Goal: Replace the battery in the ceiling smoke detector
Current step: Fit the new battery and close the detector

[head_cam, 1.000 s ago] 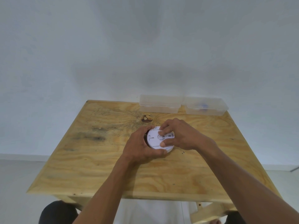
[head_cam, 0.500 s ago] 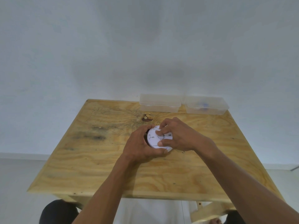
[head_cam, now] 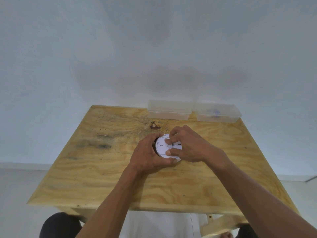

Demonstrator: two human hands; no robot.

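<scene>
Two clear plastic boxes sit side by side along the far edge of the plywood table (head_cam: 106,172), against the pale wall: the left box (head_cam: 169,109) looks empty from here, while the right box (head_cam: 217,112) holds something small and blue that is too blurred to name. Just in front of the left box a dark knot (head_cam: 154,126) marks the wood, and a smudged grey stain (head_cam: 99,143) lies further left. Nothing stands between these and the middle of the table, where the white round smoke detector (head_cam: 163,148) lies with its flat, printed back facing up. The left hand (head_cam: 147,155) cups its left rim, fingers curled round the far edge and thumb tucked under the near edge. The right hand (head_cam: 187,145) comes over it from the right, fingertips bent down onto the centre of the back and the thumb pressing near the lower edge. The hands cover much of the detector, so its right side and whatever the fingertips press on cannot be made out; the printing is too small to read. Dark shapes below the table's near edge are cut off.
</scene>
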